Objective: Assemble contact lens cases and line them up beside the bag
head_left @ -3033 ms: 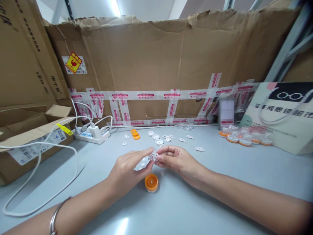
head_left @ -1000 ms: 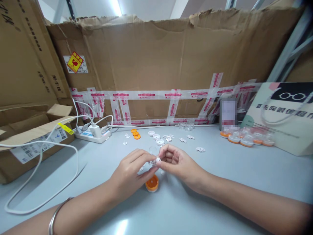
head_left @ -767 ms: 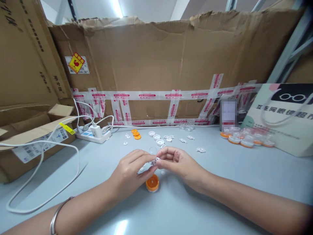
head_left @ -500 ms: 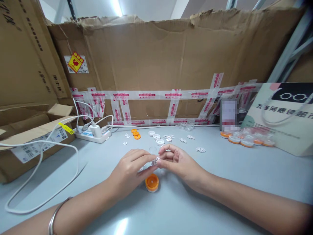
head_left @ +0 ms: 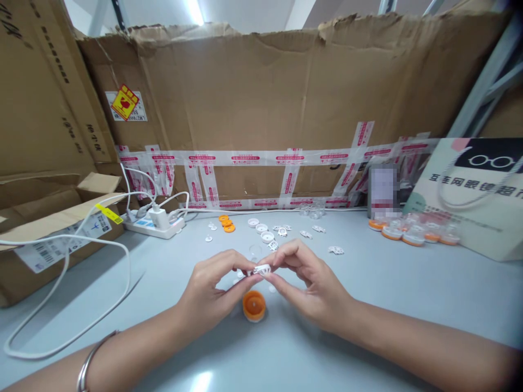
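Small white part (head_left: 262,269) near frame centre, long axis roughly left-right. Left hand (head_left: 210,286): thumb and fingertips pinched on left end. Right hand (head_left: 316,286): thumb and fingertips pinched on right end. Orange cup (head_left: 254,305) below, lower centre, left hand nearer.

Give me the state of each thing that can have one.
Small white part: held at both ends
Left hand: pinching its left end
Right hand: pinching its right end
Orange cup: open side up
Left carton: top open
Power strip: white plug inserted
Paper bag: standing
Pixelated device: upright
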Demonstrator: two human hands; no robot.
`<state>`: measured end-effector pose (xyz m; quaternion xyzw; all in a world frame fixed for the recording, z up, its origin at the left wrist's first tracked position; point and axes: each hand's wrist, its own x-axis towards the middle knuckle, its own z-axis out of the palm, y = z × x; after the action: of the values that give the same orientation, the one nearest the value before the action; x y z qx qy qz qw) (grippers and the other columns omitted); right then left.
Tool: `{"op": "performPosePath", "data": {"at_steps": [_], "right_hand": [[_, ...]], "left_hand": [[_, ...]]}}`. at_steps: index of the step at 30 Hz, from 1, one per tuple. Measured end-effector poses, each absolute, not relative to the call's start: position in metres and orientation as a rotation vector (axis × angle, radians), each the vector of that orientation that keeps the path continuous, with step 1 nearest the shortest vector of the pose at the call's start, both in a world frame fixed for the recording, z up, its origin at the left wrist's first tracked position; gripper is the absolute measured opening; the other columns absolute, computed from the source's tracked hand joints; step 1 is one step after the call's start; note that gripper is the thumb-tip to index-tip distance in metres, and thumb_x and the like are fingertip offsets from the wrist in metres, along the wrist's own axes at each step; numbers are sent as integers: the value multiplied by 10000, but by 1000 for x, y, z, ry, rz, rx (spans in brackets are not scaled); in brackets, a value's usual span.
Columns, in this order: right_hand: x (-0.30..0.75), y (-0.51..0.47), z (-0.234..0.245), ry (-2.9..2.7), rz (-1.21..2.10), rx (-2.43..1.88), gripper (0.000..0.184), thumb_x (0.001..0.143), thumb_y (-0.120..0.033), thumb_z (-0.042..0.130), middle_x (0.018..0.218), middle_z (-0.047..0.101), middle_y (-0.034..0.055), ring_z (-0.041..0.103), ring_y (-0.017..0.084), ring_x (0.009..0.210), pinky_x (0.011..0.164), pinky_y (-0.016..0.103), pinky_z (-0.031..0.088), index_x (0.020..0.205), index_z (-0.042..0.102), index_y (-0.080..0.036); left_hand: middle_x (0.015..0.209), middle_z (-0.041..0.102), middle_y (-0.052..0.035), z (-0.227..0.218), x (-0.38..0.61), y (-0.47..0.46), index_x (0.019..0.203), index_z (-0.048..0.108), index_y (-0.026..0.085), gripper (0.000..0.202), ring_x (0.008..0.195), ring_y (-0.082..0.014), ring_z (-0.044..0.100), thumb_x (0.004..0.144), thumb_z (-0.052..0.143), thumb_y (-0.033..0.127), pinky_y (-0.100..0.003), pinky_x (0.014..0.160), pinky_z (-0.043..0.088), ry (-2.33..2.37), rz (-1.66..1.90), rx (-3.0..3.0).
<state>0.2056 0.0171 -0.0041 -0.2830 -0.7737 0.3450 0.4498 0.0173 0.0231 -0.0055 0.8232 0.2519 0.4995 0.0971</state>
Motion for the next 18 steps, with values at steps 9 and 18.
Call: {"op": "performPosePath", "data": {"at_steps": [9, 18], "right_hand": [[203, 19, 0, -1939, 1013, -718, 176, 859, -252, 492, 935, 652, 38, 608, 127, 873, 803, 268, 481, 1000, 575, -189], [202, 30, -2, -1628, 1419, -783, 186, 756, -299, 629, 854, 668, 31, 623, 133, 820, 792, 290, 479, 889, 624, -169]], "left_hand": [[697, 628, 6, -5, 15, 25, 812, 594, 156, 68, 629, -85, 572, 760, 627, 129, -181, 601, 464, 825, 1437, 2494], [890, 627, -48, -9, 12, 29, 1063, 584, 187, 281, 780, -125, 584, 788, 597, 127, -235, 688, 497, 747, 1415, 2627]]}}
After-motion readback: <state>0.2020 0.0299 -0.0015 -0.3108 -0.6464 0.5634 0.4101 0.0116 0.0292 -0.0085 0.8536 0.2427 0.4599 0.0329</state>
